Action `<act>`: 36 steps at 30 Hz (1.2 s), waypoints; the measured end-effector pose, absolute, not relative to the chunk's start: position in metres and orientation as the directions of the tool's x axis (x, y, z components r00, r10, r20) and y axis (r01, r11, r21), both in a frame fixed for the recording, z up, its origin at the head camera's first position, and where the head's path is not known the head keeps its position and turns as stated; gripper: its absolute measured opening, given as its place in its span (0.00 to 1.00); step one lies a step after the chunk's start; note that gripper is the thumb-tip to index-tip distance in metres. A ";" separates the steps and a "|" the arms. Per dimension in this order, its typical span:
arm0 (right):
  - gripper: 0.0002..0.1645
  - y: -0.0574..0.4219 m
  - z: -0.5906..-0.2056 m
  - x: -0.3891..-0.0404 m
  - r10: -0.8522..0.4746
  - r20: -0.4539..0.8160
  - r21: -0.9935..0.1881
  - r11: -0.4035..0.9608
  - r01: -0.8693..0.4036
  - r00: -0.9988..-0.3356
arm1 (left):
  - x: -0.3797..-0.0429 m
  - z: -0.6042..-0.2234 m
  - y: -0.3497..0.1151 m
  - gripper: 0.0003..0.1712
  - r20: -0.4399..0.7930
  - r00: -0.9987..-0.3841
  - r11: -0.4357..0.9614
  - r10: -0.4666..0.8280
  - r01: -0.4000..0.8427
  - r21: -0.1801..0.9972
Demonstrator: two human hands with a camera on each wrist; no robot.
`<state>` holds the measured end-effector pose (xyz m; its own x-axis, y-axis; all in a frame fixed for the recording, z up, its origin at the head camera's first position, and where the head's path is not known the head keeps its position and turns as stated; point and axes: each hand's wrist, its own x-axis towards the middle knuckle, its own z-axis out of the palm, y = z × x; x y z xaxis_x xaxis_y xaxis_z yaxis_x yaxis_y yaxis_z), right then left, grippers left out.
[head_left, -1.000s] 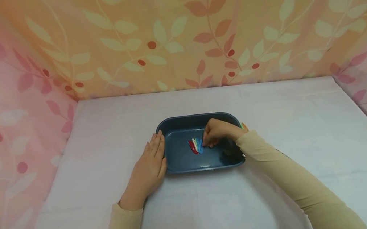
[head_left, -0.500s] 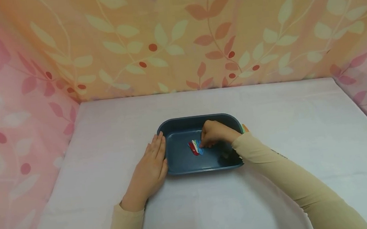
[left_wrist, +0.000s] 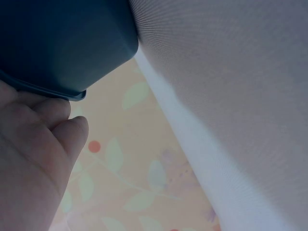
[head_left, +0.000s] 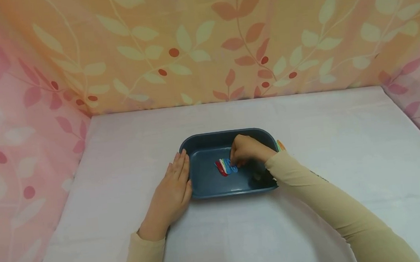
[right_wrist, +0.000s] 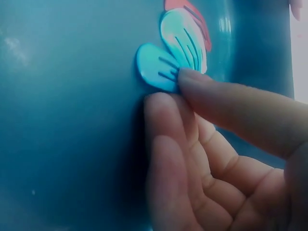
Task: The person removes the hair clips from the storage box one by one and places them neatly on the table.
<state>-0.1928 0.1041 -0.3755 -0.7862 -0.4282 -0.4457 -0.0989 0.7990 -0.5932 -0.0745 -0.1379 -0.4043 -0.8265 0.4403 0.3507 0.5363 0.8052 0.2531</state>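
A dark blue rectangular tray (head_left: 234,193) stands on the white cloth. My left hand (head_left: 171,188) lies along its left side, fingers straight and together at the rim; in the left wrist view, its fingertips meet the underside of the tray's rim (left_wrist: 72,96). Inside the tray, my right hand (head_left: 247,150) pinches a flat, rounded blue clip (right_wrist: 156,67) with slits, between thumb and index finger. That clip fans out beside a pale clip (right_wrist: 178,36) and a red clip (right_wrist: 197,19). In the head view the red clip (head_left: 220,168) is leftmost in the small row.
Orange and green pieces (head_left: 280,145) show at the tray's right rim, partly behind the right sleeve (head_left: 312,184). A white cloth (head_left: 138,129) covers the table. Floral curtains (head_left: 195,45) rise behind it and at both sides.
The right hand has shifted only slightly inside the tray. The blue clip at its fingertips now sits fanned out to the right of the row. The left hand has stayed at the rim.
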 end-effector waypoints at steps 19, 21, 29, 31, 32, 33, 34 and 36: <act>0.04 0.116 -0.365 -0.196 -0.502 -0.404 -0.780 0.626 0.000 -0.765 | -0.076 -0.402 -0.137 0.33 0.351 -0.824 0.803 0.445 0.540 0.251; 0.04 0.118 -0.364 -0.195 -0.507 -0.397 -0.796 0.606 0.012 -0.765 | -0.075 -0.402 -0.138 0.33 0.347 -0.827 0.805 0.442 0.537 0.254; 0.07 0.123 -0.362 -0.196 -0.534 -0.336 -0.857 0.515 0.016 -0.776 | -0.075 -0.403 -0.138 0.33 0.345 -0.831 0.808 0.436 0.530 0.257; 0.08 0.124 -0.360 -0.195 -0.535 -0.318 -0.866 0.501 0.009 -0.783 | -0.075 -0.403 -0.138 0.33 0.344 -0.831 0.807 0.438 0.532 0.257; 0.08 0.125 -0.360 -0.194 -0.533 -0.310 -0.869 0.495 0.007 -0.787 | -0.075 -0.404 -0.138 0.33 0.344 -0.831 0.807 0.438 0.532 0.257; 0.08 0.126 -0.360 -0.193 -0.531 -0.302 -0.873 0.488 0.006 -0.791 | -0.075 -0.404 -0.138 0.33 0.343 -0.831 0.807 0.438 0.532 0.257; 0.08 0.127 -0.359 -0.192 -0.529 -0.294 -0.877 0.480 0.005 -0.796 | -0.076 -0.404 -0.138 0.33 0.342 -0.831 0.807 0.439 0.532 0.256; 0.09 0.129 -0.360 -0.191 -0.523 -0.277 -0.886 0.464 0.004 -0.806 | -0.076 -0.404 -0.138 0.33 0.340 -0.832 0.808 0.439 0.531 0.256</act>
